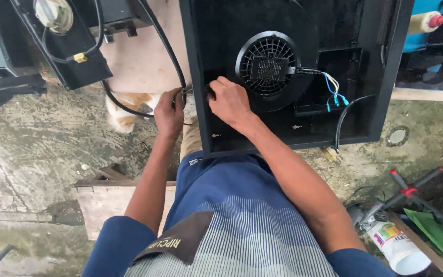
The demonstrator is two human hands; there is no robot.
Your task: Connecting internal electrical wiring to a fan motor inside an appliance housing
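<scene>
while our left hand [168, 112] closes around the black cable [166, 48] at the case's edge, our right hand [230, 100] sits curled on the black case [370, 77], fingertips pinching something too small to tell. just beyond the right knuckles is the round fan [267, 64], with blue wires [334, 92] further right.

Two bare hands are showing, the left hand [168, 113] and the right hand [230, 101]. One open black metal casing [334, 31] is lying here, with one round black plastic fan grille [267, 65] in it. Two blue wire connectors [337, 99] are hanging beside it. One white plastic tube [400, 251] is lying nearby, and one orange-and-white cat [129, 109] is sitting beyond.
</scene>
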